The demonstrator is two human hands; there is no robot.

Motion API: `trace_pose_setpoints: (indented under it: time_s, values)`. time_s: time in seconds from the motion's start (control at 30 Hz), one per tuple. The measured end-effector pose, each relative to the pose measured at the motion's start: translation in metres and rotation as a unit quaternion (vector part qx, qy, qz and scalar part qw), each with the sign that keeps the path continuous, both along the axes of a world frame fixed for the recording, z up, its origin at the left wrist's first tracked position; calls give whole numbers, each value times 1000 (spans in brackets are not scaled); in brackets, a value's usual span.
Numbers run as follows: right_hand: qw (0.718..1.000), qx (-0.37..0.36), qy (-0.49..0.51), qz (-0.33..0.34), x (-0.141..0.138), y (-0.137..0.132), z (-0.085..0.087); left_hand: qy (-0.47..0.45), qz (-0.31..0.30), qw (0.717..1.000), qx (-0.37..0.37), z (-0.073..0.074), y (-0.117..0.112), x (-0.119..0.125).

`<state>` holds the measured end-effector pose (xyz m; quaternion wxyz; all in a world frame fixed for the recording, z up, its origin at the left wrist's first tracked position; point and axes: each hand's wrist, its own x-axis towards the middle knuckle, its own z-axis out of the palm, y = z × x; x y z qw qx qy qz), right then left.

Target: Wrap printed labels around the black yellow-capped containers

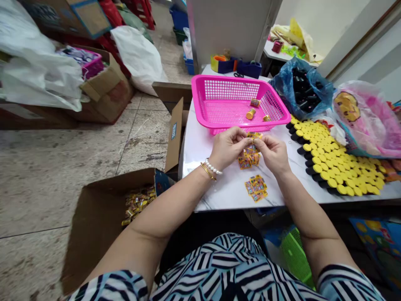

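Over the white table (205,167), my left hand (228,145) and my right hand (273,154) meet with thumbs and fingertips pinched. Between them is a small orange printed label (254,135), partly covered by the fingers. Just beneath lies a loose pile of similar orange labels (249,161). A second label pile (257,187) sits closer to the table's front edge. Behind my hands stands a pink plastic basket (216,123), holding a few small yellow-wrapped cylinders (250,113). My left wrist wears a pearl bracelet and a gold bangle.
Rows of black pieces with yellow round tops (332,163) cover the table's right side. Beyond them are a blue bag of black pieces (305,90) and a pink-and-white bag (369,121). Tape dispensers (249,68) stand behind the basket. An open carton (94,225) of small wrapped pieces is at lower left.
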<state>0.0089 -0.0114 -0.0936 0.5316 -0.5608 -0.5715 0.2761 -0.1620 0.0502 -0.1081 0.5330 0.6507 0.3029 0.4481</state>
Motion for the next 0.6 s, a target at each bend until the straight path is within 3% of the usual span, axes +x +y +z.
trace_pose_setpoints:
  time_s: [0.07, 0.13, 0.23, 0.3, 0.37, 0.43, 0.5, 0.6]
  values:
    - [999, -22, -24, -4, 3, -2, -9, 52, -51, 997, -10, -3, 5, -1]
    - [997, -76, -31, 14, 8, -5, -18, 112, -60, 991, 33, -6, 9, -2]
    - [981, -150, -115, 51, 15, -8, -25, 179, 32, 975, 131, -8, 13, -2]
    - [969, -131, -209, 24, 16, -9, -23, 188, 89, 965, 162, -8, 14, -3]
    - [967, -73, -243, -40, 15, -10, -17, 166, 114, 968, 153, -7, 13, -3]
    - [981, -49, -173, -75, 13, -10, -12, 120, 105, 981, 108, -8, 12, -1]
    - [994, -90, -47, -41, 11, -9, -11, 70, 80, 993, 53, -10, 9, 2]
    - [985, -138, 106, 17, 9, -4, -17, 25, 46, 999, 10, -12, 5, 7]
